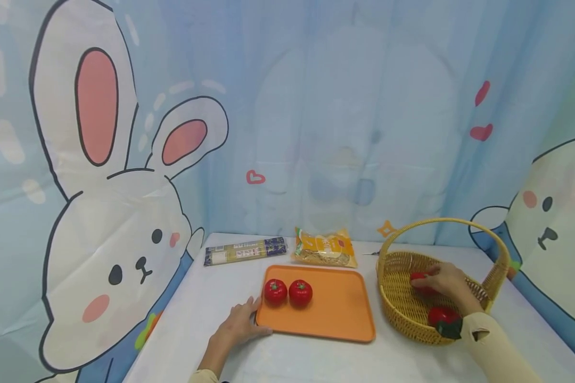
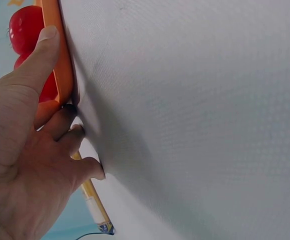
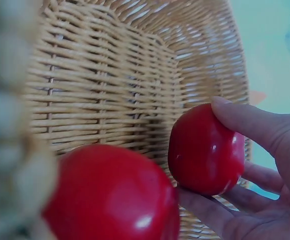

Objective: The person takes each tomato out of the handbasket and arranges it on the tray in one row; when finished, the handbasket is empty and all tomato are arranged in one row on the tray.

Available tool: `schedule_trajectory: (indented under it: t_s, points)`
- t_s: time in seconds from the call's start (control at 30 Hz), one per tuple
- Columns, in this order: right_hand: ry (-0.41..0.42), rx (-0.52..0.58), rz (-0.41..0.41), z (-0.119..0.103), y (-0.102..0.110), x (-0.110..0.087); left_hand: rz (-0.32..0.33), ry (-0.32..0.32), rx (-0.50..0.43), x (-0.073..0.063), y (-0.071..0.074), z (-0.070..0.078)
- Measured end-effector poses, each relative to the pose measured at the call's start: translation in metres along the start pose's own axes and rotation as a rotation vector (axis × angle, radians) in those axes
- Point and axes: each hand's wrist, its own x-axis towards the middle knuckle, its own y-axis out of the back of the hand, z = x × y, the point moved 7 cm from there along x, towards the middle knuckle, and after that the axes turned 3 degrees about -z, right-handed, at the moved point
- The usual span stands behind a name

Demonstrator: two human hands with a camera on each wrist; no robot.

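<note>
An orange tray (image 1: 335, 314) lies on the white table with two red tomatoes (image 1: 287, 292) side by side at its left end. My left hand (image 1: 239, 323) rests flat on the table, its fingers (image 2: 40, 60) against the tray's (image 2: 60, 65) left edge. To the right stands a wicker basket (image 1: 402, 308) with a hoop handle. Inside it my right hand (image 1: 438, 282) grips a red tomato (image 3: 207, 150). A second red tomato (image 3: 112, 197) lies in the basket nearer to me.
A long packet of noodles (image 1: 245, 251) and an orange bag of food (image 1: 325, 248) lie behind the tray. A cartoon curtain hangs around the table on the back and sides. The table's front edge is near my arms.
</note>
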Motion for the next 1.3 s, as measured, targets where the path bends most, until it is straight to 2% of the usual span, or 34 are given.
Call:
schedule_trajectory:
  t_s: [0.2,0.5,0.83,1.1,1.3]
  points:
    - [0.073,-0.027,0.011,-0.021,0.007,-0.005,-0.001,0.009,-0.005,0.0,0.0,0.0]
    - [0.116,0.015,0.013,-0.049,0.011,-0.018,0.001,0.023,0.01,0.0,-0.001,0.0]
    - [0.169,0.039,0.056,-0.08,0.021,-0.051,0.005,0.017,-0.001,0.003,-0.001,-0.002]
    - [0.313,-0.041,0.095,-0.115,0.025,-0.084,0.001,0.017,0.0,0.003,-0.002,-0.001]
    - [0.371,-0.055,0.07,-0.138,0.015,-0.103,0.0,0.008,-0.007,0.001,-0.001,-0.001]
